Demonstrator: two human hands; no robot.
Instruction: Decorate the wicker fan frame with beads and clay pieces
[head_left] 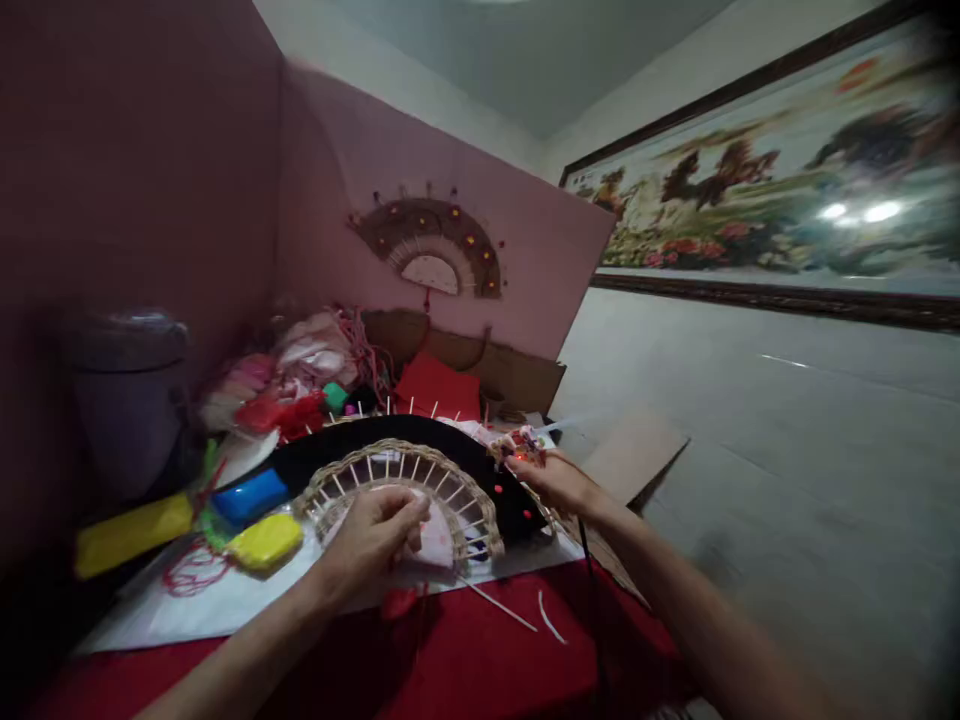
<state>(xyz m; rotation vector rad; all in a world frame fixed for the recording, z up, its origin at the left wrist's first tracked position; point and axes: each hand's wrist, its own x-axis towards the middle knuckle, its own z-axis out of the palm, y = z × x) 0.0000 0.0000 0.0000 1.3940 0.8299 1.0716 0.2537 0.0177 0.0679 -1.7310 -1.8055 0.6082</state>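
Fan [390, 445] of braided wicker and dull black cloth [450, 447], arched on our red-covered tabletop [465, 650].
Our right hand [555, 478] pinches a small colourful piece [525, 443], blurred, by the cloth's right side; our left hand [379, 530], fingers curled, partly hides the fan's pale centre [439, 540], and we cannot tell whether it grips anything.

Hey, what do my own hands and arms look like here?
No gloves on your left hand or right hand, no sleeve showing on the left forearm or right forearm. A thin dark cord hangs beside the right one; whether it's attached is unclear.
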